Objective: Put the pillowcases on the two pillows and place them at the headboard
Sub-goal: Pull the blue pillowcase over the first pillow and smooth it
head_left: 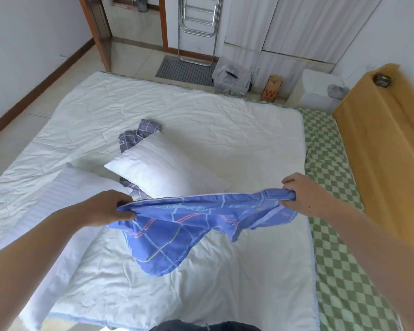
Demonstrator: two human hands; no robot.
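Observation:
A blue patterned pillowcase hangs stretched between my hands above the white quilt. My left hand grips its left edge and my right hand grips its right edge. A bare white striped pillow lies just beyond it in the middle of the bed. A second white pillow lies at the left, partly under my left arm. A greyish-purple checked pillowcase lies crumpled behind the middle pillow, mostly hidden by it. The wooden headboard runs along the bed's right side.
A white quilt covers most of the bed, over a green checked sheet showing along the right. Beyond the bed stand a folded metal rack, a clear bin, a white box and a grey floor mat.

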